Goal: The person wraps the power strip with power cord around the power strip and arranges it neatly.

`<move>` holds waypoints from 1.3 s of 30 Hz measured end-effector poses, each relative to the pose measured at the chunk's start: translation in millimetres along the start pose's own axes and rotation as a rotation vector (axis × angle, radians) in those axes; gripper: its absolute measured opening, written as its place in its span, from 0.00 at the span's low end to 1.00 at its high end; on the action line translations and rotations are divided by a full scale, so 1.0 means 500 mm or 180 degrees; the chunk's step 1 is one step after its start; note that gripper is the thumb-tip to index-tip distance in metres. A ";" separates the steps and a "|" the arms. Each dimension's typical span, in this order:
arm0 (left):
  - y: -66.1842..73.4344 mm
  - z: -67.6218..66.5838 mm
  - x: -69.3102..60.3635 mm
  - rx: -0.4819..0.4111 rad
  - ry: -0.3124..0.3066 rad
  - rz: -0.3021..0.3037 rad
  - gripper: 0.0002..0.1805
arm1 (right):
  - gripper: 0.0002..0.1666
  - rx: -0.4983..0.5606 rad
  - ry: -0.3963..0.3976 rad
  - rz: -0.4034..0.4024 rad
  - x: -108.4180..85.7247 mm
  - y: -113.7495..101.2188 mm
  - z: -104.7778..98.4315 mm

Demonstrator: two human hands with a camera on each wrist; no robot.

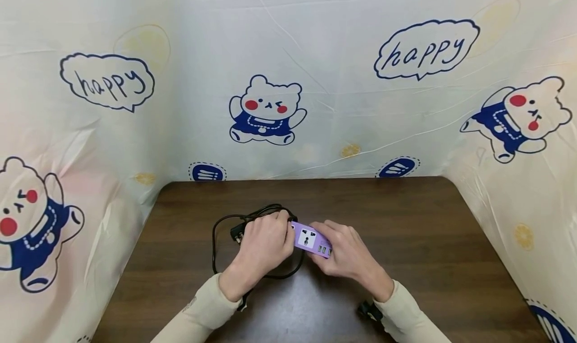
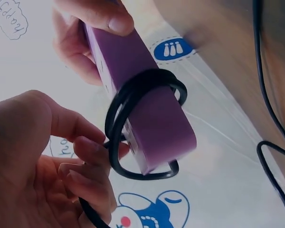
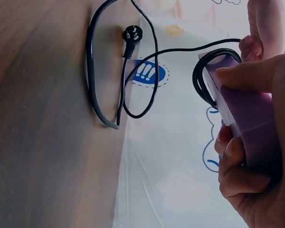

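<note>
A purple power strip point(image 1: 307, 237) with white socket faces and several USB ports is held tilted above the table. My right hand point(image 1: 344, 250) grips its right end, thumb along one side and fingers curled beneath in the right wrist view. Its black power cord point(image 2: 143, 85) is looped around the other end of the strip. In the left wrist view, my left hand point(image 2: 42, 156) pinches the cord between thumb and fingers just beside those loops. From the head view, the left hand covers the strip's left end.
Loose cord point(image 1: 214, 243) lies in wide loops on the brown wooden table point(image 1: 428, 243), left of and behind the hands. The three-pin plug point(image 3: 132, 35) lies among it. A patterned cloth point(image 1: 333, 107) encloses the table's back and sides.
</note>
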State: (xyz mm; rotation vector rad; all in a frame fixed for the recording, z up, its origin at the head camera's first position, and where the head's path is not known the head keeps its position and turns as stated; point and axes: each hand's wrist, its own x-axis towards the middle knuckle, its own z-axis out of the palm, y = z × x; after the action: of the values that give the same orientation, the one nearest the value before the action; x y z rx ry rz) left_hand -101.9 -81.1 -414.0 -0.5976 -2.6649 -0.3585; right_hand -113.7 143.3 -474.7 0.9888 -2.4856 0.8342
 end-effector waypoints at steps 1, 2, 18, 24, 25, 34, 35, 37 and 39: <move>0.003 0.000 -0.001 0.0020 0.0029 -0.0020 0.10 | 0.30 0.0004 -0.0004 0.0004 0.000 0.000 0.000; 0.005 0.001 -0.002 0.0037 0.0063 -0.0040 0.10 | 0.30 0.0013 0.0000 0.0012 0.001 0.000 -0.001; 0.038 0.018 -0.030 -0.0038 0.0403 -0.0270 0.09 | 0.31 0.0048 0.0116 0.0127 0.003 0.003 -0.008; 0.041 0.021 -0.045 -0.0054 0.0647 -0.0262 0.08 | 0.30 0.0066 0.0186 0.0126 0.002 0.007 -0.008; 0.040 0.021 -0.047 -0.0064 0.0665 -0.0269 0.08 | 0.30 0.0065 0.0203 0.0120 0.003 0.008 -0.008; 0.030 0.023 -0.068 -0.0245 0.0554 -0.0357 0.18 | 0.28 0.0141 0.0259 0.0080 0.003 0.010 -0.010; 0.029 0.024 -0.072 -0.0299 0.0522 -0.0377 0.19 | 0.29 0.0166 0.0271 0.0084 0.003 0.011 -0.010; 0.026 0.027 -0.079 -0.0453 0.0450 -0.0399 0.21 | 0.29 0.0235 0.0314 0.0108 0.002 0.014 -0.011; 0.023 0.030 -0.088 -0.0629 0.0370 -0.0397 0.22 | 0.30 0.0304 0.0367 0.0160 0.001 0.017 -0.015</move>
State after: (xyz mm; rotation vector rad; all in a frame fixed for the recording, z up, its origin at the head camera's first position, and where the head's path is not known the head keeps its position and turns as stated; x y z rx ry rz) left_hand -64.6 -81.5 -444.0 -0.4532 -2.5787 -0.6774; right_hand -119.3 152.8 -472.1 0.8856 -2.4013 1.0051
